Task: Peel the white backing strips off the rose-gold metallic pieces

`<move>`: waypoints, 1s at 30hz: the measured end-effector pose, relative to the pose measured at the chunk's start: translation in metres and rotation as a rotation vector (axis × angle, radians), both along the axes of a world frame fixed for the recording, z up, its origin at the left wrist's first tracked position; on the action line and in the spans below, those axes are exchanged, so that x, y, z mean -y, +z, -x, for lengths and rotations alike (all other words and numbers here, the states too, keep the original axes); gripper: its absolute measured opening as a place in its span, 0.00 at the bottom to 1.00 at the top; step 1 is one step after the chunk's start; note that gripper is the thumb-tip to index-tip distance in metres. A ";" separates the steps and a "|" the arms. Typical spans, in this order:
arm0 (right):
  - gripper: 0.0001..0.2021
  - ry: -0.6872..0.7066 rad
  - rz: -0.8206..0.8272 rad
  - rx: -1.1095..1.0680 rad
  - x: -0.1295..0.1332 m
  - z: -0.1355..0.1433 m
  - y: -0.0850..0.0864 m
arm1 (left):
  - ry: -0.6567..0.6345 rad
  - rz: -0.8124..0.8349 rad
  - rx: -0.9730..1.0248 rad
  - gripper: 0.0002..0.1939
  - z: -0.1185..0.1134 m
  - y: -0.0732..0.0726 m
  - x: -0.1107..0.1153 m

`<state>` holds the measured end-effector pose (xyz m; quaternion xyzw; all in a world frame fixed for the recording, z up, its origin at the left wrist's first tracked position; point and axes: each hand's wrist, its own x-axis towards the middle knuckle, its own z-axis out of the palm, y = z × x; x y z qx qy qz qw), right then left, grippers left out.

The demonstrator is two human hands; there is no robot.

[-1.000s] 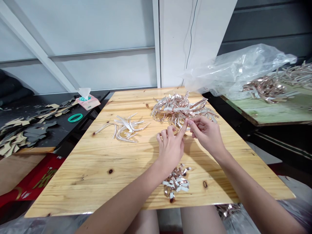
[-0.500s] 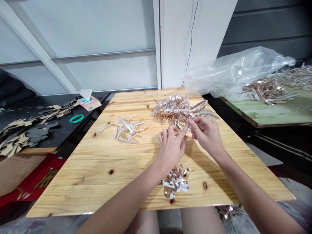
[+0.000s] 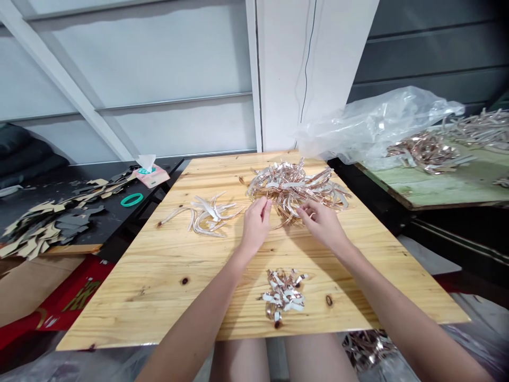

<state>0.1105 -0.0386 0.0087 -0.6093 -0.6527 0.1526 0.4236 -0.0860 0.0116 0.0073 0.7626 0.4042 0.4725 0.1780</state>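
Observation:
A tangled pile of shiny rose-gold and white strips [image 3: 296, 183] lies on the wooden table in front of me. At its near left edge my left hand [image 3: 256, 222] is closed, thumb and forefinger pinched together; what they hold is too small to make out. My right hand [image 3: 321, 223] is closed at the pile's near right side, its fingertips pinching a rose-gold strip among the others. Nearer to me lies a small heap of short rose-gold and white pieces [image 3: 284, 294]. Left of the hands is a loose bunch of pale strips [image 3: 209, 214].
The wooden table [image 3: 147, 302] stands between a black table [image 3: 107, 225] with dark and tan scraps, a green ring [image 3: 132, 200] and a tissue pack [image 3: 151, 176], and a green board [image 3: 433, 190] with more strips [image 3: 425, 151] and a clear plastic bag [image 3: 382, 127].
My hands, close together half a second ago, have moved apart; the left has gone left and both are lower over the pile's near edge. The view has shifted slightly.

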 end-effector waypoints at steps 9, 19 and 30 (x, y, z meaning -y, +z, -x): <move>0.13 0.202 0.111 0.192 0.004 0.023 -0.008 | 0.029 0.109 0.001 0.15 0.001 -0.008 0.000; 0.15 0.236 0.106 -0.355 0.001 0.016 -0.007 | -0.184 0.259 0.008 0.22 -0.007 -0.007 0.009; 0.24 0.390 0.187 -0.572 0.008 0.027 -0.005 | -0.117 0.213 0.210 0.19 -0.010 -0.009 0.005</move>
